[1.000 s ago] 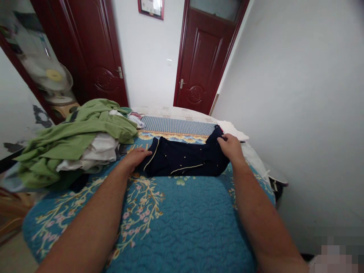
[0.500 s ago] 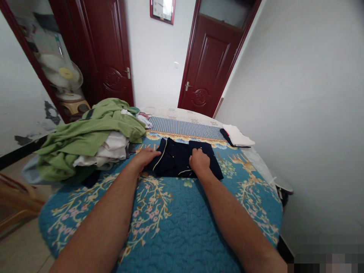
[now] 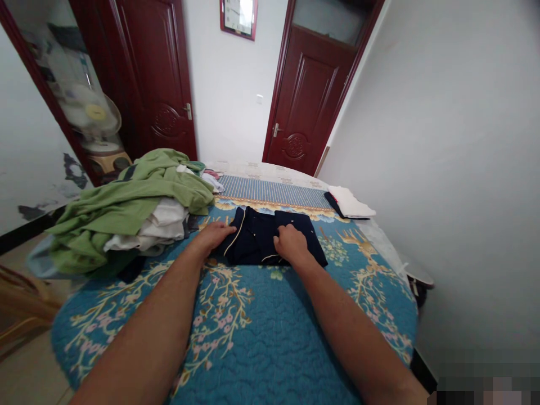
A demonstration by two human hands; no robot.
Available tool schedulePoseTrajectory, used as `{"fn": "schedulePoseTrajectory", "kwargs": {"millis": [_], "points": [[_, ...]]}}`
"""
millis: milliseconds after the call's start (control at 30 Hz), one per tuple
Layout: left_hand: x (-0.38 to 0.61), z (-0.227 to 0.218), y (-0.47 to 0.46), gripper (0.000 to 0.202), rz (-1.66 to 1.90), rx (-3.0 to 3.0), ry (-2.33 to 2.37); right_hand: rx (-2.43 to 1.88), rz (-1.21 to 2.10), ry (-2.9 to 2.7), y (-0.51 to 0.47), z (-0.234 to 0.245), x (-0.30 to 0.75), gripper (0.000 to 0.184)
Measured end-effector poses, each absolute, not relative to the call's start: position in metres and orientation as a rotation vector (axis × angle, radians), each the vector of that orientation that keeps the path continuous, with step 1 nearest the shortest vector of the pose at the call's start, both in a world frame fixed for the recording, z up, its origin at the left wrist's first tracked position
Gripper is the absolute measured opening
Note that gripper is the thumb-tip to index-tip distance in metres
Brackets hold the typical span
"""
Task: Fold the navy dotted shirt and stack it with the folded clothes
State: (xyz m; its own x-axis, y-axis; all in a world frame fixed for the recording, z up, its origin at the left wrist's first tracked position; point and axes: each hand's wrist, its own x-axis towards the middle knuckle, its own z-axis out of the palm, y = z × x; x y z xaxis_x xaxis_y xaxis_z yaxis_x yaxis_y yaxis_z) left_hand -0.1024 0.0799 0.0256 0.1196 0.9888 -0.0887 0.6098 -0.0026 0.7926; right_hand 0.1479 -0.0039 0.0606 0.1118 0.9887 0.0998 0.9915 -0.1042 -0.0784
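1. No word, brand or number can be read anywhere in the room from here.
2. The framed wall clock (image 3: 238, 17) high on the far wall, between the two doors, has markings on its face, but they are too small to make out.
3. The round yellow centre of the electric fan (image 3: 96, 112) at the far left is too blurred to show any print.
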Motion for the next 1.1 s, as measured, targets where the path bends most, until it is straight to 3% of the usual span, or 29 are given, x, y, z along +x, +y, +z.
{"fn": "schedulePoseTrajectory", "kwargs": {"millis": [133,233,400,533,633,700,1000,1100], "points": [[-0.099,0.039,0.074,0.028,0.656,2.031,1.864,-2.016,0.105,-2.111,-0.032,0.068,0.168,0.036],[-0.087,0.055,0.061,0.028,0.858,2.235,1.977,-1.738,0.270,-2.216,-0.062,0.064,0.187,0.036],[-0.041,0.062,0.029,0.035,1.085,2.583,1.230,-1.485,0.563,-2.022,-0.078,0.050,0.222,0.037],[0.000,0.039,0.005,0.053,0.757,2.827,0.828,-1.592,0.201,-1.643,-0.057,0.038,0.256,0.040],[0.018,0.024,-0.001,0.038,0.622,2.856,0.865,-1.637,0.078,-1.740,-0.043,0.020,0.274,0.045],[0.022,0.020,0.000,0.026,0.648,2.824,0.901,-1.665,0.088,-1.823,-0.040,0.007,0.281,0.051],[0.013,0.023,0.008,0.016,0.763,2.776,0.797,-1.749,0.048,-1.954,-0.042,-0.010,0.278,0.057],[0.017,0.025,0.011,0.025,0.817,2.736,0.813,-1.752,0.014,-1.942,-0.043,-0.008,0.275,0.057]]}}
